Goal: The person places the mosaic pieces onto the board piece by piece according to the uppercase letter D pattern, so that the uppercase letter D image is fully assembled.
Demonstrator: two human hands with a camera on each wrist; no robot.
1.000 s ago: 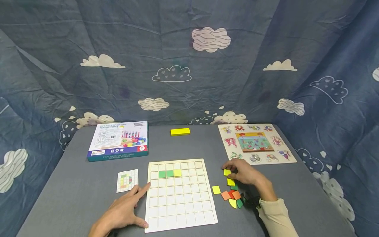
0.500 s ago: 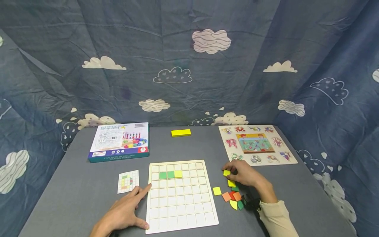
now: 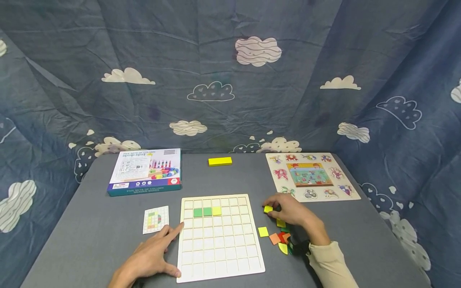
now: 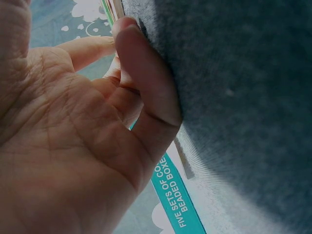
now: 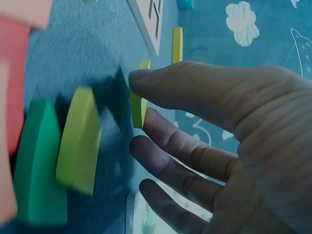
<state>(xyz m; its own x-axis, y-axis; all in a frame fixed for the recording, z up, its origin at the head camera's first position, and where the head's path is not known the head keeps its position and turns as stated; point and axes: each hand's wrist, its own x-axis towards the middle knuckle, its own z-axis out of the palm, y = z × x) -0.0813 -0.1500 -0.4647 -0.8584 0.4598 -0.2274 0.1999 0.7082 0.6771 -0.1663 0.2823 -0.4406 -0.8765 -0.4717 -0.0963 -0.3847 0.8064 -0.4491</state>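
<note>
My right hand (image 3: 292, 210) pinches a yellow tile (image 3: 268, 209) narrowly between thumb and forefinger, just right of the grid board (image 3: 219, 244), near its far-right corner. The tile looks square, so I can't single out a long axis; the right wrist view shows it nearly edge-on. My left hand (image 3: 149, 254) is spread wide, forefinger and thumb touching the board's left edge, thumb at the near corner. The board's sides run toward the table's (image 3: 90, 232) far edge.
</note>
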